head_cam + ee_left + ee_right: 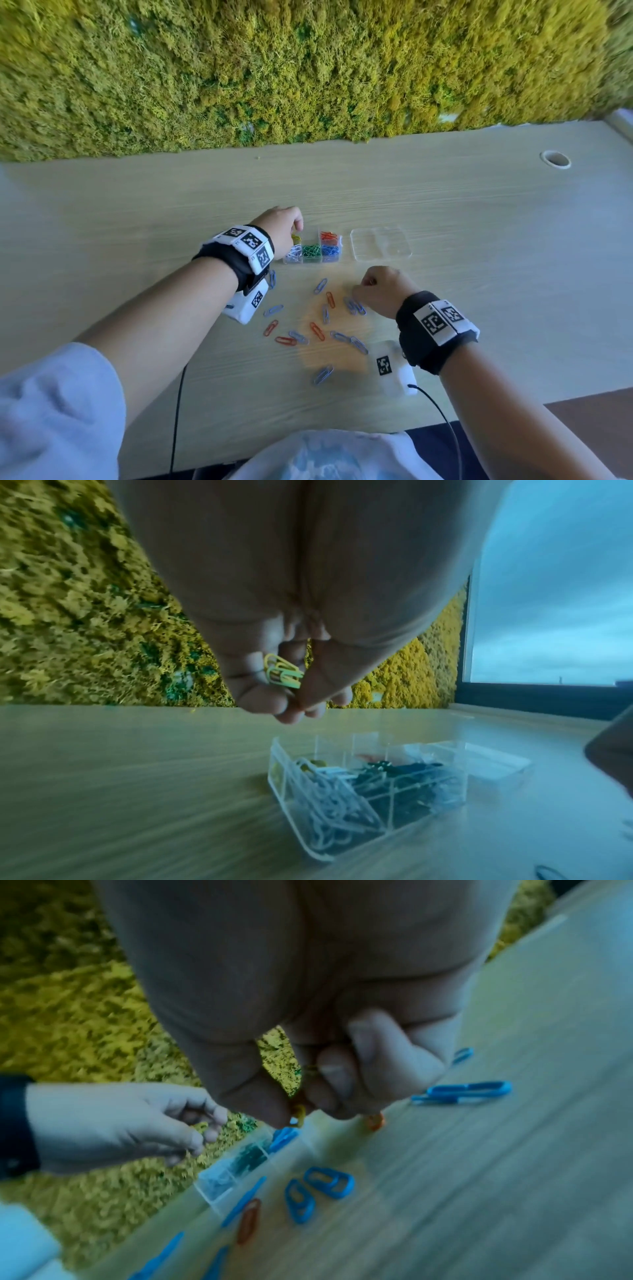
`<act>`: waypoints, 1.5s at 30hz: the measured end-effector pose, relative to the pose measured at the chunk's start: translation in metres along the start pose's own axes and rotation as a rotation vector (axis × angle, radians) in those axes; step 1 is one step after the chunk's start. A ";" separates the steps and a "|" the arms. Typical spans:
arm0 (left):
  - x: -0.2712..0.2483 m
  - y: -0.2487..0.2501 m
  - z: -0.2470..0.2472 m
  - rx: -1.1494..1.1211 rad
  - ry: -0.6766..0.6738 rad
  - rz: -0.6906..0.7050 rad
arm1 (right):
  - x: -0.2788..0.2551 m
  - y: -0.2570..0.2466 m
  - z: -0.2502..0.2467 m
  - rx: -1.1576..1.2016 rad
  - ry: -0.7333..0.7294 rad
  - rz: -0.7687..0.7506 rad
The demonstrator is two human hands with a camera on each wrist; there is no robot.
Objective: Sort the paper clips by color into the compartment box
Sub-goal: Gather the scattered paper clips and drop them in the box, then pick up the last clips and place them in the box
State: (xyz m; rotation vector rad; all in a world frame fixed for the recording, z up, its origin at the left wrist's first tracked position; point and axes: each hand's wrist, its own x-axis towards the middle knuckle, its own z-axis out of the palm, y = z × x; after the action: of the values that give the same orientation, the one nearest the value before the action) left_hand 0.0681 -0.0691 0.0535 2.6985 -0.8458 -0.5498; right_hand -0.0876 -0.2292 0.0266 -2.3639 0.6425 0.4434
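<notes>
So the compartment box (312, 249) is a little clear plastic thing sitting out on the tabletop (445, 212), well back from the front edge. You can see white clips in the near-left compartment, green ones (311, 250) next to that, blue at the near right, and red/orange clips (328, 235) in the far right one. Its clear lid (381, 244) lies flat just to the right of it, apart from the box.

Left hand (281, 229) is up over the far-left corner of the box, fingers curled in, pinching a small bunch of yellow clips (282, 674) between thumb and fingertips. In the left wrist view the bunch sits above the box and isn't touching it.

Right hand (380, 289) is down by the loose clips (318, 325), the blue and red ones scattered on the tabletop in front of the box. Its fingers are curled tight, and the right wrist view shows something yellowish-orange (298, 1115) pinched at the thumb tip, too blurry to say exactly what.

Behind the tabletop there's a wall of yellow-green moss (308, 68), plus a cable hole (555, 159) at the far right.
</notes>
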 end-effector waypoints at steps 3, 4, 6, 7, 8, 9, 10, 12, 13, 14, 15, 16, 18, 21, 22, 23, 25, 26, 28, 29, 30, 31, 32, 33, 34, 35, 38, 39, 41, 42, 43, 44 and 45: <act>0.007 0.005 -0.001 0.041 -0.011 0.028 | -0.002 0.004 -0.002 0.239 -0.094 -0.004; 0.009 0.007 -0.001 0.058 -0.008 0.041 | -0.004 0.005 -0.002 0.320 -0.119 -0.011; 0.013 0.009 -0.001 0.096 -0.007 0.062 | -0.006 0.006 -0.002 0.486 -0.139 -0.023; 0.015 0.009 -0.001 0.117 -0.010 0.070 | -0.007 0.006 -0.003 0.570 -0.148 -0.020; 0.016 0.009 -0.001 0.134 -0.014 0.075 | -0.008 0.005 -0.003 0.650 -0.166 -0.009; 0.016 0.008 -0.001 0.142 -0.015 0.077 | -0.009 0.003 -0.004 0.720 -0.189 0.004; 0.016 0.007 -0.001 0.136 -0.010 0.077 | -0.009 0.002 -0.005 0.775 -0.215 0.016; 0.016 0.003 0.000 0.081 0.019 0.084 | -0.008 -0.002 -0.007 0.855 -0.257 0.029; 0.015 0.001 -0.001 0.041 0.037 0.091 | -0.007 -0.005 -0.008 0.888 -0.264 0.040; 0.013 -0.001 -0.001 -0.001 0.056 0.100 | -0.006 -0.008 -0.009 0.913 -0.266 0.055; 0.011 -0.004 -0.002 -0.039 0.077 0.107 | -0.004 -0.012 -0.009 0.937 -0.267 0.070; 0.009 -0.006 -0.003 -0.075 0.100 0.113 | -0.002 -0.015 -0.010 0.950 -0.270 0.076; 0.002 -0.013 -0.004 -0.145 0.140 0.109 | 0.003 -0.023 -0.012 0.899 -0.274 0.055; -0.012 -0.026 -0.004 -0.231 0.178 0.079 | 0.016 -0.041 -0.013 0.653 -0.267 -0.015; -0.018 -0.031 -0.003 -0.250 0.188 0.062 | 0.021 -0.049 -0.014 0.556 -0.271 -0.042; -0.024 -0.037 -0.001 -0.263 0.197 0.043 | 0.028 -0.058 -0.015 0.439 -0.269 -0.078; -0.037 -0.047 0.002 -0.260 0.190 0.017 | 0.042 -0.077 -0.017 0.167 -0.236 -0.161; -0.043 -0.051 0.004 -0.246 0.166 0.005 | 0.048 -0.087 -0.019 0.030 -0.205 -0.205; -0.056 -0.055 0.009 -0.225 0.094 -0.028 | 0.062 -0.106 -0.020 -0.118 -0.159 -0.214; -0.063 -0.055 0.013 -0.208 0.060 -0.035 | 0.069 -0.115 -0.020 -0.183 -0.146 -0.218; -0.068 -0.054 0.017 -0.177 0.029 -0.026 | 0.077 -0.123 -0.018 -0.258 -0.132 -0.235; -0.073 -0.053 0.021 -0.133 0.001 -0.010 | 0.083 -0.130 -0.015 -0.305 -0.116 -0.236; -0.077 -0.051 0.026 -0.090 -0.017 0.006 | 0.090 -0.135 -0.011 -0.355 -0.093 -0.262; -0.081 -0.050 0.030 -0.057 -0.022 0.012 | 0.093 -0.140 -0.008 -0.383 -0.083 -0.261; -0.084 -0.049 0.033 -0.038 -0.017 0.008 | 0.095 -0.144 -0.005 -0.415 -0.077 -0.266; -0.087 -0.049 0.035 -0.029 -0.011 0.001 | 0.094 -0.148 -0.003 -0.460 -0.079 -0.275; -0.091 -0.049 0.038 -0.023 -0.013 0.016 | 0.092 -0.154 0.002 -0.639 -0.057 -0.289; -0.092 -0.049 0.039 -0.023 -0.021 0.022 | 0.092 -0.155 0.004 -0.660 -0.045 -0.291; -0.092 -0.049 0.038 -0.012 -0.036 0.024 | 0.091 -0.156 0.006 -0.732 -0.031 -0.320; -0.091 -0.049 0.037 0.005 -0.045 0.021 | 0.092 -0.155 0.006 -0.752 -0.025 -0.341; -0.091 -0.048 0.036 0.026 -0.055 0.015 | 0.094 -0.153 0.006 -0.763 -0.020 -0.359; -0.090 -0.047 0.035 0.044 -0.062 0.010 | 0.096 -0.151 0.006 -0.759 -0.012 -0.380; -0.090 -0.047 0.034 0.056 -0.065 0.005 | 0.096 -0.150 0.005 -0.732 -0.011 -0.380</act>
State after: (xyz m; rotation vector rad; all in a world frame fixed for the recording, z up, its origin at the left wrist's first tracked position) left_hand 0.0086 0.0165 0.0318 2.7415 -0.8975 -0.6250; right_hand 0.0730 -0.1565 0.0531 -3.0744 -0.0121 0.5866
